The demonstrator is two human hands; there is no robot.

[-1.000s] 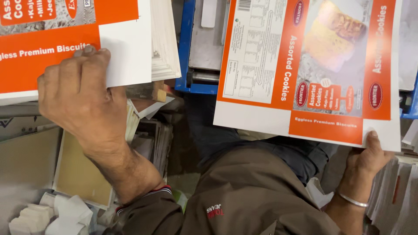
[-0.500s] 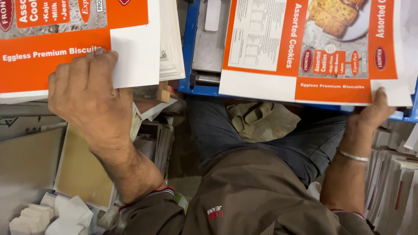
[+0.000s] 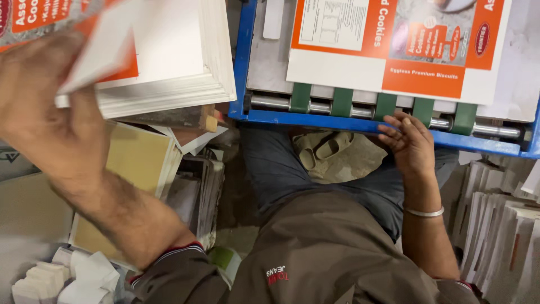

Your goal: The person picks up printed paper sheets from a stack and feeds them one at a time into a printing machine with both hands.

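Printed carton sheet [image 3: 394,48] laid flat on blue machine bed [image 3: 243,62], lower edge over green rollers [image 3: 342,102]. Right hand [image 3: 409,141] released, fingertips resting at bed's front rail just below sheet. Left hand [image 3: 48,121] blurred; prob. pinching top sheet [image 3: 98,53] off white stack [image 3: 169,93], grip can't be confirmed. Sheet best squared to rollers w/ fingers kept clear; only one sheet to be peeled.

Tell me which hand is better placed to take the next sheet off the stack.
Left, probably. The left hand already lifts a printed sheet on the stack of sheets; the right hand rests far away at the blue machine's edge.
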